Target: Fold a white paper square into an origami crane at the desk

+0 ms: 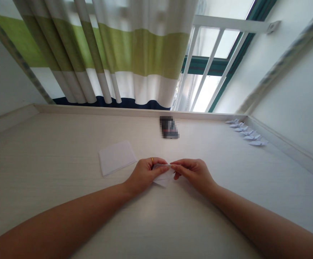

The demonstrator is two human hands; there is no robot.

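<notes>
Between my two hands, just above the pale tabletop, is a small piece of folded white paper. My left hand, with a ring on one finger, pinches its upper edge between thumb and fingers. At the paper's upper right corner, the thumb and index finger of my right hand are closed on it. A flap of the paper hangs below my left thumb. The fingers partly cover the folds. To the left of my left hand lies a stack of white paper sheets.
Several small folded white paper figures stand in a row at the far right. A blurred-out dark object lies near the back edge. Behind the table hang striped curtains, beside a white railing and window. A raised rim borders the tabletop.
</notes>
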